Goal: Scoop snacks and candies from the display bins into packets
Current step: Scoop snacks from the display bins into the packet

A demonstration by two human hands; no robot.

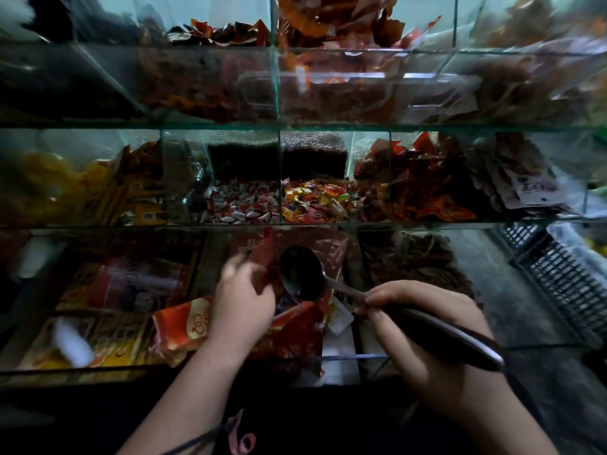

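1. While poised above the lowest glass bin (345,357), gripping the spoon (300,272) by its dark handle with the right hand (423,326), fingers curled firmly round the grip; bowl turned up, dark and seemingly empty in the dim light.
2. Reaching into the same bin with the left hand (241,303), up against the edge of a red packet (262,257) standing just beside the spoon's bowl. Too blurred there for telling a pinch from a mere touch, so no verdict on those fingers.
3. Judged as the step between scoops: lining up spoon and packet, with nothing loaded yet.
4. Sitting one shelf up, well apart from the spoon: white-and-red wrapped candies (243,201) and, in the neighbouring compartment, mixed bright candies (315,200). Lying in the lowest bin, just beside the left wrist: an orange-red packet (184,326) among other wrappers.
5. Next, most likely: take a sure hold on the red packet's mouth and spread it open, then lift the spoon to a candy compartment, dig in, and bring the load back level.
6. Calls for a steady wrist past the glass shelf edge, and for a packet mouth held wide enough to take the bowl without spilling over the rim.
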